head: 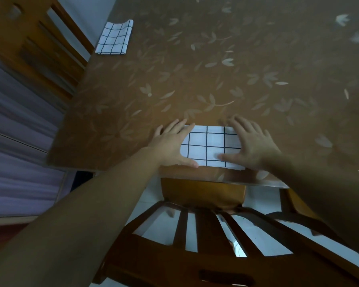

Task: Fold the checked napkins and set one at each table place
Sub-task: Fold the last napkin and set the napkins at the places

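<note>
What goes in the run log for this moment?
step: flattening near napkin at table edge | left hand: flat on it | right hand: flat on it | far napkin: folded, placed

left hand [172, 145], right hand [252, 145] flat on folded napkin [210, 147] | second napkin [114, 38] far-left table [195, 79] edge

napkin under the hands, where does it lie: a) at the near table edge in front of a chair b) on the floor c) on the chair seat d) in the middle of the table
a: the napkin lies flat on the table at its near edge, just beyond the chair, with the left hand and right hand flat on its ends.
</note>
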Tool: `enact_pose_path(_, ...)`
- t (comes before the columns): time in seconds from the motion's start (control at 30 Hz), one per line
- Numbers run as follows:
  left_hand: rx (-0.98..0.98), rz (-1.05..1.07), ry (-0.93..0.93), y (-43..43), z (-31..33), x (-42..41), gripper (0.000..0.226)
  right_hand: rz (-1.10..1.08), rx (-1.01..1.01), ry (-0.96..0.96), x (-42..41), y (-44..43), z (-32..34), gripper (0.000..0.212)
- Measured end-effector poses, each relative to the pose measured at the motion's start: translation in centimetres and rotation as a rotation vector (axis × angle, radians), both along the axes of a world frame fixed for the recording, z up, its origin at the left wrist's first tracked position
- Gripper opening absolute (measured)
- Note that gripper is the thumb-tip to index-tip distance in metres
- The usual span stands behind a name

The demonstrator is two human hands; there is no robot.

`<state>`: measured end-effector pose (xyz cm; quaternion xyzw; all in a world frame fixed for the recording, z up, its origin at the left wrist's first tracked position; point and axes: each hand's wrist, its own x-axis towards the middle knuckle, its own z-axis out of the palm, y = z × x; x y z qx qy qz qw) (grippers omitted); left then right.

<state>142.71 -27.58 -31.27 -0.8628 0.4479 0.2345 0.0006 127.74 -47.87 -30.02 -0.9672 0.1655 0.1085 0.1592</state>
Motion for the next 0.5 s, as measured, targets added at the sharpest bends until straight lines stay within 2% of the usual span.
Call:
enact_pose_path(0.07,0.018,-0.016,-0.001,-0.31,0.06,0.13,0.125,0.036,0.001,0.086,0.13,-0.09,-0.25,0.113)
enact_pose_path(0.2,0.022,-0.034,-0.012,-0.18,-0.06,-0.07,0.128,0.107,-0.038,0.140,0.27,-0.15,-0.62,0.128)
enact_pose_path(0.5,0.029,-0.053,-0.056,0.31,-0.18,-0.50,0.128,0.185,-0.081,0.146,-0.53,0.51,-0.45,0.130)
